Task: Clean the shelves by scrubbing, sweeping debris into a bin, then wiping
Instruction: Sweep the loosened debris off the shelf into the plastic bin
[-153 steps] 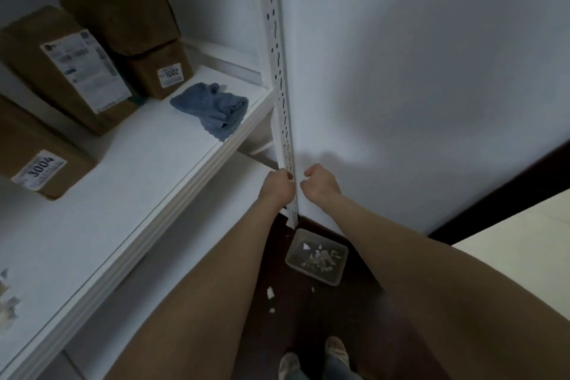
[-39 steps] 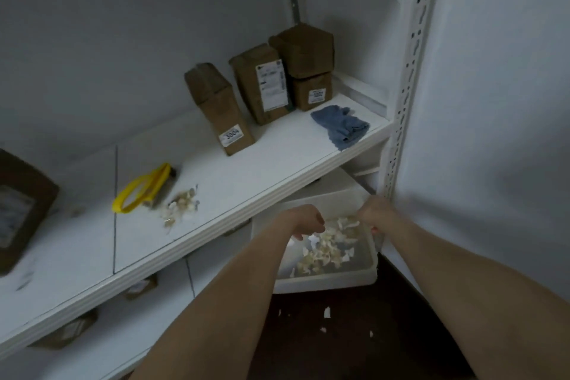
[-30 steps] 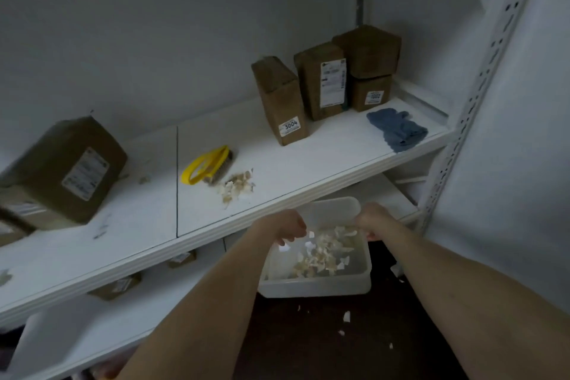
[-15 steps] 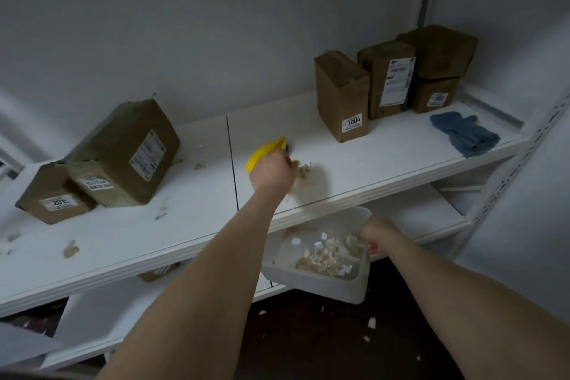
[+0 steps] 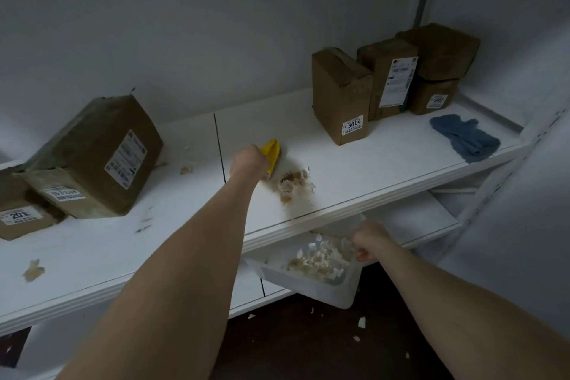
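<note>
Sweeping with left hand (image 5: pixel 248 160) gripping yellow plastic brush (image 5: pixel 271 149) at pale debris pile (image 5: pixel 293 187), right hand (image 5: pixel 368 241) clutching translucent plastic bin (image 5: pixel 308 287) below; near-left scraps (image 5: pixel 33 270), wiping yet undone.

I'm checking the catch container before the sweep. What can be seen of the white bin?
The white bin is a shallow rectangular tub, translucent plastic by its look, without a lid. It holds pale scraps and hangs tilted below the front edge of the shelf, beneath the debris pile. The right hand grips its right rim; the shelf hides its far end.
</note>
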